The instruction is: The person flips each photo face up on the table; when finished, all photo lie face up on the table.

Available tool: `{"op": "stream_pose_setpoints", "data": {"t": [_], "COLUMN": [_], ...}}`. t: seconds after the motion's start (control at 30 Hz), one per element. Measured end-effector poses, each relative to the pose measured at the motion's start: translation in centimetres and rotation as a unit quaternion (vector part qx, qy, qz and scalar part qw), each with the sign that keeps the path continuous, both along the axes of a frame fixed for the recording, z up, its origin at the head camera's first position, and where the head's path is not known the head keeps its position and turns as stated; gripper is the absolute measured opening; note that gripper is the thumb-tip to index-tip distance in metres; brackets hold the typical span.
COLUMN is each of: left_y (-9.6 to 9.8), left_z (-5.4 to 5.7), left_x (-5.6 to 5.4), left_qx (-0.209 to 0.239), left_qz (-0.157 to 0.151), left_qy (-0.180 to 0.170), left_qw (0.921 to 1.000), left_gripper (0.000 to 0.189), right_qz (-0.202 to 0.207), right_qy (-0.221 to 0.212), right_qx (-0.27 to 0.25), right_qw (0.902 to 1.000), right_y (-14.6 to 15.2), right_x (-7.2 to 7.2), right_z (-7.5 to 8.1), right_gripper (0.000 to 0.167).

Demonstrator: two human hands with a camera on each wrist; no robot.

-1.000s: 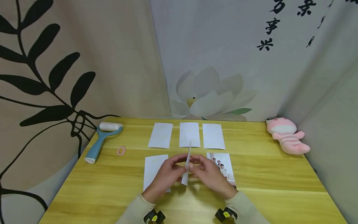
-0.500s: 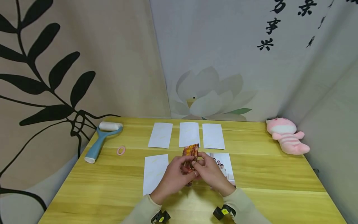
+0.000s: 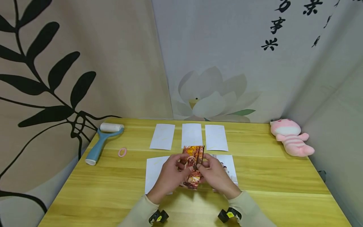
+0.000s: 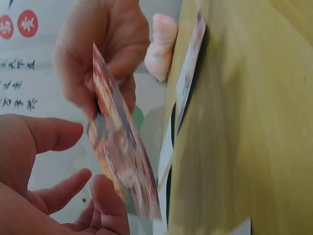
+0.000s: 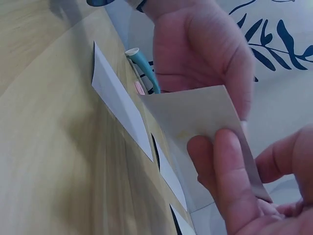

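A printed photo (image 3: 193,157) of a dog among orange autumn leaves is held upright above the table, picture side toward the head camera. My right hand (image 3: 216,176) pinches its right edge; in the right wrist view its fingers (image 5: 227,156) press the pale back. My left hand (image 3: 170,176) is around the left side, thumb before the picture. In the left wrist view, the left fingers (image 4: 58,134) are spread, with a small gap to the edge. Behind the right hand lies a family photo (image 3: 231,167), partly covered. A face-down white card (image 3: 154,171) lies beside my left hand.
Three face-down white cards (image 3: 191,135) form a row at the back of the wooden table (image 3: 269,176). A blue-handled lint roller (image 3: 100,145) and a pink ring (image 3: 122,152) lie at left. A pink plush toy (image 3: 290,137) rests at the back right.
The held photo has turned from edge-on to show its dog picture to the head camera. Both hands shifted slightly around it, the left lately moving back leftward. The cards on the table stayed put.
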State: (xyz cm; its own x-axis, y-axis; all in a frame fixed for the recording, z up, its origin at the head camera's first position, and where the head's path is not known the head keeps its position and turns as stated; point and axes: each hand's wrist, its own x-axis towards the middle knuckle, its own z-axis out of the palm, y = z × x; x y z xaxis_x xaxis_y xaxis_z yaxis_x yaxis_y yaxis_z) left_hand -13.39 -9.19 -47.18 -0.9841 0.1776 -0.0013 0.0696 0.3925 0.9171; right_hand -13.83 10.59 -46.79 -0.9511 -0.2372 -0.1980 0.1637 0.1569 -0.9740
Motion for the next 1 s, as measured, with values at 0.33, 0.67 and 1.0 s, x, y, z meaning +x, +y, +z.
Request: {"op": "stream_pose_setpoints", "data": {"t": [0.33,0.67,1.0], "left_y": [-1.9,-2.5,-2.7], "left_z": [-1.2,-1.9,-2.2], "left_x": [-0.9,-1.2,-1.3], "left_qx": [0.085,0.167,0.154], "left_qz": [0.057,0.047,0.064], "left_qy": [-0.083,-0.137,-0.143], "left_qw": [0.9913,0.9753,0.9755], "left_gripper": [0.037,0.038,0.034], "right_qz": [0.016,0.014,-0.039], "right_qy": [0.010,0.015,0.043], "right_qx": [-0.003,0.011,0.062], "right_qw": [0.9998,0.9997,0.9964], "right_y": [0.9,1.3,1.4], "right_x": [0.0,-0.1,-0.6], "right_z": [0.0,-0.5,-1.7], "right_gripper": [0.045,0.043,0.051]}}
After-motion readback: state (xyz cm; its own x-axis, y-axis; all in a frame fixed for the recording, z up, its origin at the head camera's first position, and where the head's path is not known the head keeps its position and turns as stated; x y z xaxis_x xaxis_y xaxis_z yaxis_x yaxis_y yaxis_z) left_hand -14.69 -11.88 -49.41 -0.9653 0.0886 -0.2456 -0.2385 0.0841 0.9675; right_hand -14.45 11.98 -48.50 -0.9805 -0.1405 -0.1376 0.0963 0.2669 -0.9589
